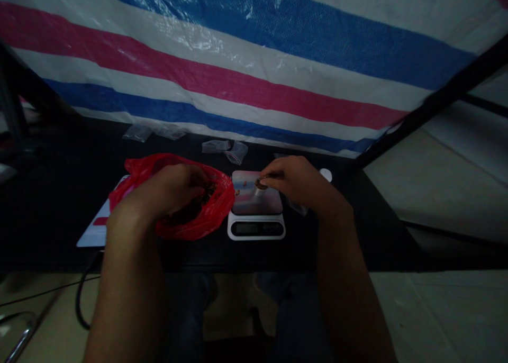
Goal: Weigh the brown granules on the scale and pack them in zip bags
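Observation:
My left hand (166, 191) reaches into the mouth of a red plastic bag (216, 209), which holds dark brown pieces (194, 204). Its fingertips are among those pieces, and I cannot tell whether they grip any. My right hand (293, 180) is over a white digital kitchen scale (256, 228), pinching a small brown piece (260, 183). That piece sits just above a small pale cylindrical cup (260, 192) on the scale's platform. A few tiny bits lie at the platform's left side.
Small transparent plastic bags (222, 147) lie at the back of the black table (51, 215), below a striped tarp (222, 72). A white lid (326, 175) sits beyond my right hand. A white card (99, 228) lies under the red bag's left side, and a black cable (81, 294) hangs off the table's front edge.

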`<action>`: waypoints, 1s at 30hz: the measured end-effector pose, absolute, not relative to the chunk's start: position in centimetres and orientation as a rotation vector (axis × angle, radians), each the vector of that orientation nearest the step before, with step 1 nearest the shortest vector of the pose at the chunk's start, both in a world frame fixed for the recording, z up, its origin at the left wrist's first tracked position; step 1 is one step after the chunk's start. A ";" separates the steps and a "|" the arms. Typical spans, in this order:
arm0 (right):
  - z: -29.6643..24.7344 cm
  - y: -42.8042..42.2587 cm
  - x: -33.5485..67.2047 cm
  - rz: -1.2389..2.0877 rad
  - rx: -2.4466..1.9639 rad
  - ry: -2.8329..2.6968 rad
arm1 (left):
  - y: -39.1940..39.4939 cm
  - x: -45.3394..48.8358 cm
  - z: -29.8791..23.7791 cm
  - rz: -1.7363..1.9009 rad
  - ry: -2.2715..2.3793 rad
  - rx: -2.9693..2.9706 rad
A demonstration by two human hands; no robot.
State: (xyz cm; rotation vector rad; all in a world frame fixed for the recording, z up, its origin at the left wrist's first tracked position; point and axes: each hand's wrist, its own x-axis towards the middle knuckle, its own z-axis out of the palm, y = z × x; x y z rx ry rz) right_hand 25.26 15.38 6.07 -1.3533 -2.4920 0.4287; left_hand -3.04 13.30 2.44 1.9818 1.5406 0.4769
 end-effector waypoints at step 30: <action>6.2 15.4 26.6 0.552 -1.384 -2.295 | 13.3 4.0 2.9 0.265 1.613 2.284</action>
